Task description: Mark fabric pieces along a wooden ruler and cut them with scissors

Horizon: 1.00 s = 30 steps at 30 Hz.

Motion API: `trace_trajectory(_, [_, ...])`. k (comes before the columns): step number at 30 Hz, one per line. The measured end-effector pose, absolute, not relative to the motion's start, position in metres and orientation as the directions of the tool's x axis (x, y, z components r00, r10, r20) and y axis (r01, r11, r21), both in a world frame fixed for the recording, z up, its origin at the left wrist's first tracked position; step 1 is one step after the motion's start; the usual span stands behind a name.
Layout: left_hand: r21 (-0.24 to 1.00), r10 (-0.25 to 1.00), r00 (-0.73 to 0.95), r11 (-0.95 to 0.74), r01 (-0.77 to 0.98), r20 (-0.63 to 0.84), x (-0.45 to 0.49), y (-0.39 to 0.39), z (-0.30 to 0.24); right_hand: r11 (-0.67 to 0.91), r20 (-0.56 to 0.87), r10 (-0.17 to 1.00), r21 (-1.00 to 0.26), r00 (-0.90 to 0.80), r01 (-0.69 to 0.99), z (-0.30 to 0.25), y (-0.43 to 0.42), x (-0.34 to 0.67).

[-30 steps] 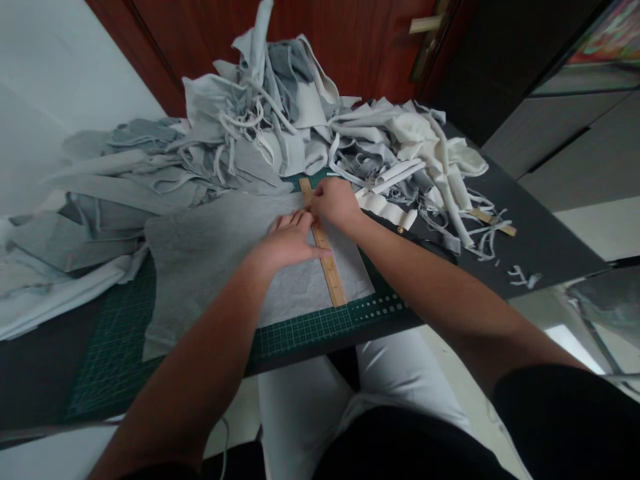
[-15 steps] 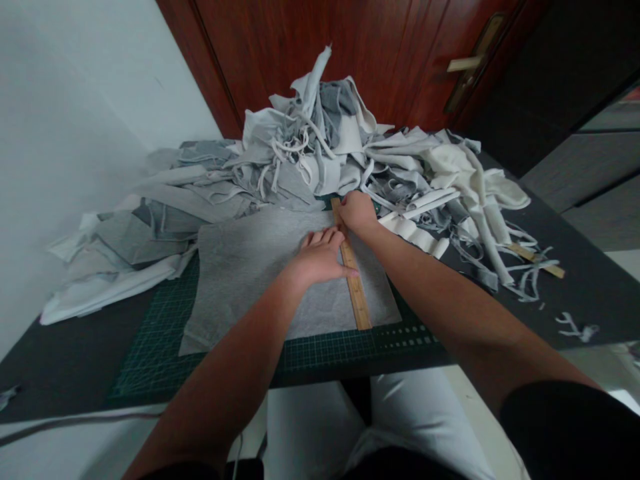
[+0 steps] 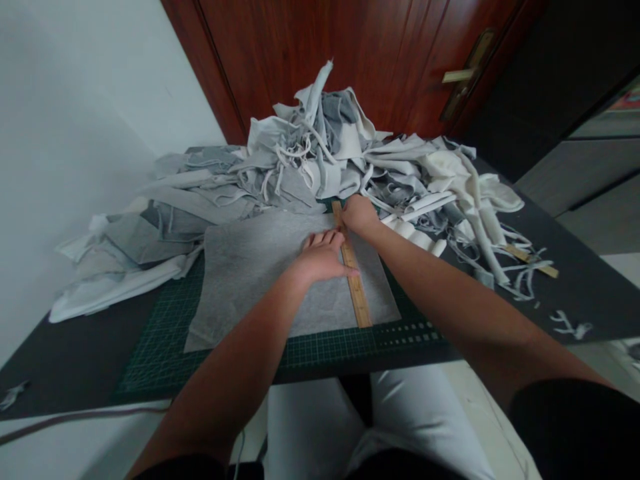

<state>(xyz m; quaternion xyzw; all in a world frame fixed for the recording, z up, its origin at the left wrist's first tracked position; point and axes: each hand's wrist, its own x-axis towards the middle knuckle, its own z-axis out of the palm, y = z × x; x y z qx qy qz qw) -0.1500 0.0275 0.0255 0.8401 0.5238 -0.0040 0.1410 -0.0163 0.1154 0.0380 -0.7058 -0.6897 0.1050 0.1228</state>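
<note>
A flat piece of grey fabric [image 3: 260, 267] lies spread on a green cutting mat [image 3: 165, 347]. A wooden ruler [image 3: 356, 287] lies along the fabric's right side, running away from me. My left hand [image 3: 323, 257] rests flat on the fabric, fingers stretched out, thumb pressed on the ruler's middle. My right hand [image 3: 357, 215] is closed at the ruler's far end; what its fingers hold is hidden.
A big heap of grey and white fabric scraps [image 3: 320, 153] fills the back of the dark table [image 3: 590, 293]. More folded pieces [image 3: 125, 260] lie at the left. A second wooden stick [image 3: 530, 260] and loose strips lie at the right. A red-brown door [image 3: 350, 53] stands behind.
The view has swung left and up, so the table looks shifted. Both hands stay on the ruler and fabric in the same places.
</note>
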Motion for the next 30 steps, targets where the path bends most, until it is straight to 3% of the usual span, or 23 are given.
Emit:
trace_trajectory(14, [0.237, 0.874, 0.456, -0.413, 0.879, -0.168, -0.150, 0.032, 0.025, 0.049, -0.034, 0.997, -0.351, -0.065, 0.935, 0.039, 0.033, 0.007])
trace_trajectory(22, [0.255, 0.876, 0.451, -0.402, 0.879, -0.173, -0.149, 0.035, 0.023, 0.097, -0.050, 0.990, -0.466, -0.136, 0.880, 0.035, -0.038, 0.023])
trace_trajectory(30, [0.246, 0.874, 0.460, -0.416, 0.875, -0.157, -0.148, 0.037, 0.020, 0.118, -0.094, 0.980, -0.445, -0.177, 0.887, 0.033, -0.111, 0.027])
